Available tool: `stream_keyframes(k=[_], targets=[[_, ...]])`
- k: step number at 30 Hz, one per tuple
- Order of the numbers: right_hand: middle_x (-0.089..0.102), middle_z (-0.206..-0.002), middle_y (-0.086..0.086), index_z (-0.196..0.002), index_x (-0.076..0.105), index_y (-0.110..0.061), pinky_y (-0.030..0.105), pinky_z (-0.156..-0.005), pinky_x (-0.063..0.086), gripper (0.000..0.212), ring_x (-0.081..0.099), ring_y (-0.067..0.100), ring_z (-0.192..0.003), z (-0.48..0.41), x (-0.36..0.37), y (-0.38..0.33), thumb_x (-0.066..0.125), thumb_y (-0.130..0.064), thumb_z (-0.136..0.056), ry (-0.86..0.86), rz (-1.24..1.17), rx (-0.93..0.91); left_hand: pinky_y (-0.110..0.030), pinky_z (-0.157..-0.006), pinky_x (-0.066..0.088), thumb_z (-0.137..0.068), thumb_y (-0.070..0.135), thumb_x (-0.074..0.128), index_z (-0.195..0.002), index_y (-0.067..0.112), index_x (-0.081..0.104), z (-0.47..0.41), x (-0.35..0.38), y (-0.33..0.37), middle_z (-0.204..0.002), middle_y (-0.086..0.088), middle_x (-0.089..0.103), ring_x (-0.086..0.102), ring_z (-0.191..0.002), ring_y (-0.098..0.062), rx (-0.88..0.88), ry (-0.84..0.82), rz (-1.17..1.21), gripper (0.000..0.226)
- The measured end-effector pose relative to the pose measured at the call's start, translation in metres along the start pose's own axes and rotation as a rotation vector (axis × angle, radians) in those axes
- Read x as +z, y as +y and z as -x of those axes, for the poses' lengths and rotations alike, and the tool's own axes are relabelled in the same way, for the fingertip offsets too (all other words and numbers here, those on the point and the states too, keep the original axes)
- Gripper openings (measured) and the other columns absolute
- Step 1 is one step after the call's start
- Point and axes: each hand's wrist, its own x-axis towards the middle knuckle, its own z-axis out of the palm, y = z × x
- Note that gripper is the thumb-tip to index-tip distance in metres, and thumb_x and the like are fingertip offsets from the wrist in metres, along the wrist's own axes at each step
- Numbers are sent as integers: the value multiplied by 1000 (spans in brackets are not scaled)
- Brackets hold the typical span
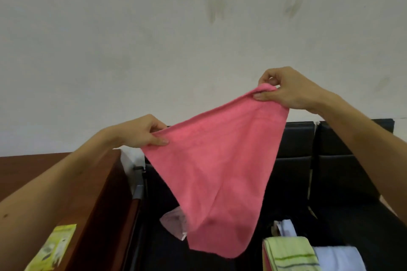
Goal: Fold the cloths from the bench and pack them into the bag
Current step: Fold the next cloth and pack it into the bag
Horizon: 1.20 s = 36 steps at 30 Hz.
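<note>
**Item:** pink cloth (215, 160), unfolded, not yet packed.

**Location:** in the air above the black surface (343, 182), stretched between both hands. Its top edge slants up from left to right, and the lower part hangs in a loose point with one lengthwise crease.

**Left grip** (143, 131): thumb and fingers pinch the left corner, the lower one.

**Right grip** (284, 90): thumb and fingers pinch the right corner, the higher one; the fabric is bunched there.

**Below:**
- clear plastic bag (174, 222), partly hidden behind the cloth's lower left edge
- green striped cloth (288, 253), folded, near right
- white cloth (339, 257), touching the green one on its right

**Hazards (judged):**
- The corners sit at unequal heights, so a fold made now would likely come out skewed.
- The right pinch holds bunched fabric, not a clean corner, so the true corner may slip free.
- The hanging point could drag across the bag and shift or crumple it.
- Lowered too far right, the cloth could disturb the folded pile.
</note>
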Motion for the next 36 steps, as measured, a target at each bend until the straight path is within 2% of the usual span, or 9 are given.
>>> stream_keyframes(k=[4, 7, 9, 13, 19, 22, 29, 34, 36], targets=[[59, -109, -7, -113, 58, -18, 27, -75, 44, 35, 57, 13, -92, 12, 34, 32, 74, -35, -87, -88, 213, 122, -32, -80, 56, -93, 9, 69, -91, 12, 76, -4, 2, -21, -89, -7, 78, 70, -76, -10, 12, 96, -36, 8], [62, -78, -2, -76, 58, -12, 24, -58, 42, 33, 56, 13, -64, 25, 53, 56, 66, -40, -92, -281, 321, 179, -30, -83, 55, -92, 10, 69, -92, 16, 77, -11, 10, -33, -90, -3, 78, 68, -77, -9, 28, 128, -88, 10], [67, -70, -2, -73, 64, -13, 19, -54, 47, 32, 64, 10, -58, 37, 54, 66, 64, -38, -93, -356, 152, 230, -29, -81, 54, -92, 9, 69, -88, 18, 76, -12, 18, -44, -89, -7, 77, 66, -77, -11, 14, 145, -39, 12], [76, -95, 9, -109, 71, -9, 26, -70, 58, 31, 73, 20, -82, 65, 54, 77, 55, -33, -98, -443, -350, 345, -30, -77, 51, -89, 21, 69, -77, 18, 77, -6, 48, -66, -79, -10, 70, 62, -76, -15, -44, 233, 287, 15], [66, -82, 11, -90, 64, 3, 28, -62, 51, 46, 61, 21, -71, 87, 72, 99, 75, -40, -76, -301, -520, 442, -31, -69, 55, -97, 37, 56, -104, 11, 70, 2, 102, -51, -89, -3, 72, 67, -79, -14, -199, 537, 1053, 30], [61, -71, 6, -75, 57, -4, 24, -56, 47, 40, 58, 15, -63, 99, 92, 109, 79, -37, -70, -219, -582, 519, -39, -87, 53, -99, 41, 56, -103, 14, 70, -1, 129, -47, -105, -8, 72, 67, -98, -22, -307, 630, 1013, 31], [57, -91, 20, -104, 55, 17, 35, -65, 37, 82, 49, 30, -80, 123, 135, 124, 89, -43, -60, -101, -761, 602, -38, -90, 53, -100, 36, 55, -98, 14, 72, 2, 163, -47, -108, -13, 70, 66, -102, -22, -356, 682, 965, 28], [45, -56, 5, -65, 60, -9, 24, -44, 30, 32, 38, 16, -50, 134, 164, 122, 73, -30, -85, -85, -841, 601, -26, -75, 51, -101, 34, 54, -100, 20, 69, 5, 191, -33, -99, 3, 71, 67, -94, -11, -441, 723, 991, 21], [42, -50, -2, -58, 57, -17, 22, -41, 29, 37, 36, 13, -44, 135, 175, 115, 65, -23, -94, -71, -851, 576, -28, -81, 53, -99, 34, 56, -105, 17, 69, 4, 202, -27, -102, 0, 73, 68, -99, -14, -476, 730, 1011, 22]])
